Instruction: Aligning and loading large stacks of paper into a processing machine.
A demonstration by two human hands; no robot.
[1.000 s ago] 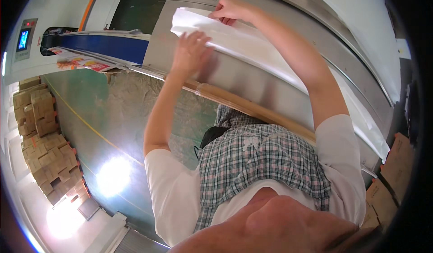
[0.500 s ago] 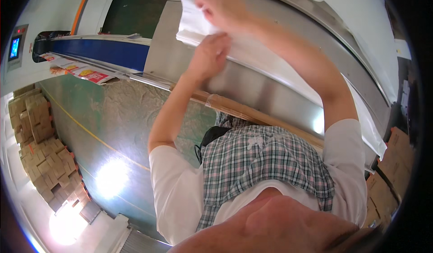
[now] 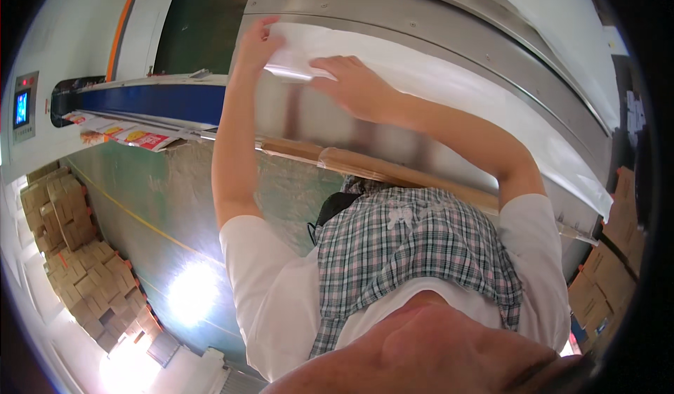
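Note:
A long strip of white sheet (image 3: 449,74), thin like paper or film, lies along the metal work surface (image 3: 351,9) in front of me. My left hand (image 3: 257,44) is at its left end, fingers apart and slightly bent, the thumb smeared by motion. Farther right, my right hand (image 3: 358,88) reaches over the sheet's near edge with its fingers stretched out and touching the white material. I see nothing gripped in either hand. The strip's right end (image 3: 597,201) hangs by the right side of the metal surface.
A blue belt (image 3: 154,102) runs left into a white machine with a lit control panel (image 3: 23,107). Printed red-and-white sheets (image 3: 137,133) lie beside the belt. A brown bar (image 3: 351,163) edges the near side. Cardboard stacks (image 3: 91,285) stand at left, boxes (image 3: 597,281) at right.
My left hand has moved up and left to the sheet's end. My right hand has come down nearer to me. The bunched white layers at the left end now lie flatter.

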